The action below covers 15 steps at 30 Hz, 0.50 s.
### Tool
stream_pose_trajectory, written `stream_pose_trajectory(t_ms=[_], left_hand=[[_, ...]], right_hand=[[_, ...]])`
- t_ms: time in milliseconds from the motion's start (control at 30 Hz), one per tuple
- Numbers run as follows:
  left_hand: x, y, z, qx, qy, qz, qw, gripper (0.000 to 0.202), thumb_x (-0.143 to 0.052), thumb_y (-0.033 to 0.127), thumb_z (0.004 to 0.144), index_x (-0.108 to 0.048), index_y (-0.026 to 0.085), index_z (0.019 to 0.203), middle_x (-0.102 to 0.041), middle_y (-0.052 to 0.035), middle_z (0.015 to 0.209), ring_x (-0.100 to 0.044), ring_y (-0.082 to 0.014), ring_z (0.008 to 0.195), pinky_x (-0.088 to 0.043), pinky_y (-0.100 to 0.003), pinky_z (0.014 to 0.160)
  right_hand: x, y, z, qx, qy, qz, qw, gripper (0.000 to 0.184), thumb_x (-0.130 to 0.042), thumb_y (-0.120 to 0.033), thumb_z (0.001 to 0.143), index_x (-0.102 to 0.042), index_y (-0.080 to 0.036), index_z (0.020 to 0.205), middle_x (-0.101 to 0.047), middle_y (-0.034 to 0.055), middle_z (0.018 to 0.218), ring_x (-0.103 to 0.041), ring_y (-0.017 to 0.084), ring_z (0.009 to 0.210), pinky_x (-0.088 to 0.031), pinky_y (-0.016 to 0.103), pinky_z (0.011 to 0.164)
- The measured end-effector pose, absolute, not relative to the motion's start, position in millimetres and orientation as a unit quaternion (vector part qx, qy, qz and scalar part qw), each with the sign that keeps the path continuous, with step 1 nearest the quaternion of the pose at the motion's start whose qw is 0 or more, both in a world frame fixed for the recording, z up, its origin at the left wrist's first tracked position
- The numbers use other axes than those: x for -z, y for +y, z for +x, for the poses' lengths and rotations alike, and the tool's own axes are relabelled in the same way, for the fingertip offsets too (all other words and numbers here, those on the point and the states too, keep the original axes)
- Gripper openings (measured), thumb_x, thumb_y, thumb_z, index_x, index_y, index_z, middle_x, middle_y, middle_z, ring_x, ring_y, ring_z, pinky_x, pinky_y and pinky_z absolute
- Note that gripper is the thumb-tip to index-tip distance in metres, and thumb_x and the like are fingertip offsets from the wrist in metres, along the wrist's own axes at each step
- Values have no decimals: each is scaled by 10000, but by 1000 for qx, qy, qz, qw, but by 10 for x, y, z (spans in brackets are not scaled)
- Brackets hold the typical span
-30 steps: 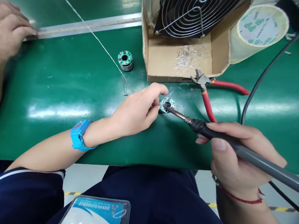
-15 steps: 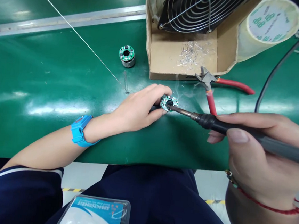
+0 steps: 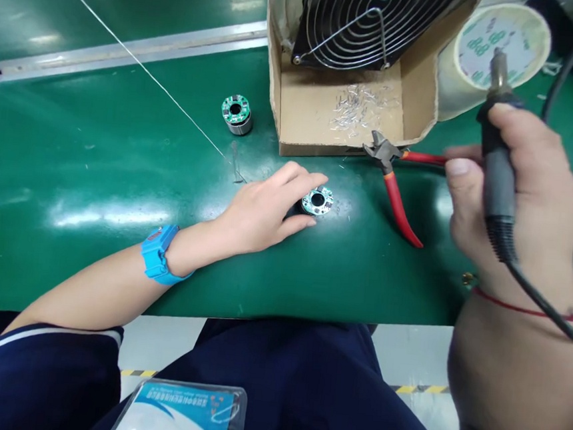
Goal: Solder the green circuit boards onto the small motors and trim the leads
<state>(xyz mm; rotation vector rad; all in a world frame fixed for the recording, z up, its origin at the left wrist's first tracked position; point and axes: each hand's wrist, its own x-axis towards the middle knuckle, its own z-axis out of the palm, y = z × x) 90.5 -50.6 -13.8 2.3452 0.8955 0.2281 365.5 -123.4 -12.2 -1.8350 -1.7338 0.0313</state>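
Green worktop (image 3: 94,178) carries a small round circuit board (image 3: 317,200), pinched by the left hand (image 3: 261,209). At three o'clock from it, the right hand (image 3: 513,195) grips a soldering iron (image 3: 496,160), tip raised; red cutters (image 3: 399,185) lie between.

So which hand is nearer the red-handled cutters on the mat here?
The right hand. Gripping the soldering iron, its fingertips sit just beside the red-handled cutters, at the upper handle. The left hand is farther off, holding the small round circuit board.
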Motion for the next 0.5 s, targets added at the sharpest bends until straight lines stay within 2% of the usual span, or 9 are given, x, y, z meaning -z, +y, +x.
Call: stream_pose_trajectory(t_ms=[67,133,200,267,300,367,433,500], left_hand=[[167,-506,910,-101,326,885,317,437,-641,201,930,-530,189,1352,-620,-94,1313,-616,-250,1190,-542,-368,929],[182,-504,911,-133,307,874,353,417,-631,135,913,-555,189,1319,-641,-72,1302,-631,-218,1157,-533,-339,939],[182,-504,910,-168,292,855,394,438,-631,82,884,-566,186,1304,-649,-55,1299,-654,-175,1048,-532,-294,881],[175,-505,906,-188,290,834,430,455,-637,79,871,-562,189,1306,-652,-45,1286,-639,-119,843,-519,-255,757],[170,-507,903,-194,290,825,444,454,-646,94,869,-559,191,1303,-657,-40,1261,-600,-93,741,-500,-244,696],[153,-511,899,-199,295,814,460,432,-665,137,870,-554,198,1284,-662,-30,1201,-514,-66,627,-460,-236,625],[127,-519,899,-194,304,813,457,387,-687,192,873,-557,199,1237,-660,-26,1142,-496,-69,623,-442,-237,617],[95,-530,906,-180,318,821,438,350,-713,266,874,-563,198,1183,-657,-28,1087,-533,-91,682,-436,-244,632]], right_hand=[[178,-1211,3681,-22,-652,-676,343,456,-499,-353,990,-503,-284,1441,-673,93,1299,-737,222,1065,-570,432,940],[243,-1235,3670,-25,-667,-662,342,489,-513,-411,977,-477,-279,1447,-615,116,1388,-698,261,1168,-552,487,995],[307,-1260,3651,-29,-697,-658,284,765,-624,-613,855,-412,-212,1471,-558,180,1437,-561,365,1346,-466,611,1088],[359,-1271,3645,-34,-712,-667,219,1003,-709,-724,698,-389,-150,1456,-504,240,1466,-508,443,1360,-450,668,1068],[378,-1274,3648,-28,-706,-682,190,981,-729,-698,681,-414,-142,1425,-539,242,1419,-550,448,1297,-474,666,1026],[398,-1295,3661,-9,-689,-712,139,726,-721,-536,732,-510,-162,1318,-643,193,1245,-629,401,1131,-528,602,926],[398,-1354,3667,11,-679,-723,130,502,-686,-374,747,-584,-180,1198,-675,137,1050,-658,315,946,-554,486,811],[379,-1447,3650,24,-681,-714,160,404,-664,-296,740,-609,-197,1127,-656,96,946,-636,240,815,-536,386,713]])
